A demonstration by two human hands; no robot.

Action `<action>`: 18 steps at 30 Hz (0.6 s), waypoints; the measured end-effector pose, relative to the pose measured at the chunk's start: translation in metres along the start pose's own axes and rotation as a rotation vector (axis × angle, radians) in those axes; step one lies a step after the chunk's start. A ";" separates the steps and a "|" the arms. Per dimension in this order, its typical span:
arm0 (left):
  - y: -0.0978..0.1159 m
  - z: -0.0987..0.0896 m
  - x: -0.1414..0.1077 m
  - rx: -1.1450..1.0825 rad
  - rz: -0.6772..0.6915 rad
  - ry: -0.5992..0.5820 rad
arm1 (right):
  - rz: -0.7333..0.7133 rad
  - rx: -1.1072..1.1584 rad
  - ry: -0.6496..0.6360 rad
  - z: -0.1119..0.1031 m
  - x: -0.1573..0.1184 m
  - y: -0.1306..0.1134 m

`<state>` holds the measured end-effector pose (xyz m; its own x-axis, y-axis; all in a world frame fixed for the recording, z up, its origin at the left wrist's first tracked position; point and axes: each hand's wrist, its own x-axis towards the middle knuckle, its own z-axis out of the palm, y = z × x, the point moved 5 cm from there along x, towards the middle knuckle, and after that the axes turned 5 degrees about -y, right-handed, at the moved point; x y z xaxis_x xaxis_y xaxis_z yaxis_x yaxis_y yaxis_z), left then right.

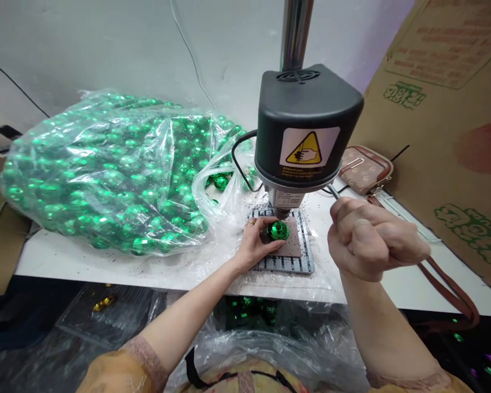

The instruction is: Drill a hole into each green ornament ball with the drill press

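A shiny green faceted ball (279, 231) sits on a brown board (295, 245) on the slotted base (306, 261) of a bench drill press (306, 103). My left hand (257, 240) grips the ball from its left side, thumb in front and fingers behind. Directly above, the drill chuck (281, 213) is low, and its bit meets the top of the ball. My right hand (372, 237) is closed round the metal feed lever (334, 191) at the right of the machine.
A big clear bag (106, 174) of green balls fills the table's left side. Behind my right hand are a patterned purse (366, 169) with a brown strap and a large cardboard box (445, 136). More green balls (251, 311) lie in plastic below the table edge. Dark shavings dot the white tabletop (118, 270).
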<state>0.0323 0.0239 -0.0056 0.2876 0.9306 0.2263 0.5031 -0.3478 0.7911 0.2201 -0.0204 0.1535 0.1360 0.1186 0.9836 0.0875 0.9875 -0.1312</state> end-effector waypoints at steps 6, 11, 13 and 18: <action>0.001 -0.001 0.000 -0.014 -0.019 0.003 | 0.116 0.000 0.087 0.004 0.009 -0.001; 0.007 0.002 0.000 -0.106 -0.019 0.060 | 0.412 0.003 0.175 0.012 0.058 0.006; 0.012 0.001 -0.005 -0.121 0.003 0.129 | 0.545 0.035 0.182 0.014 0.070 0.012; 0.026 -0.010 -0.060 -0.011 0.214 0.275 | 0.547 0.047 0.220 0.012 0.073 0.016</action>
<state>0.0202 -0.0396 0.0065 0.1541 0.8330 0.5313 0.4461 -0.5385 0.7148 0.2193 0.0056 0.2250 0.3510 0.5927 0.7249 -0.0960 0.7929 -0.6018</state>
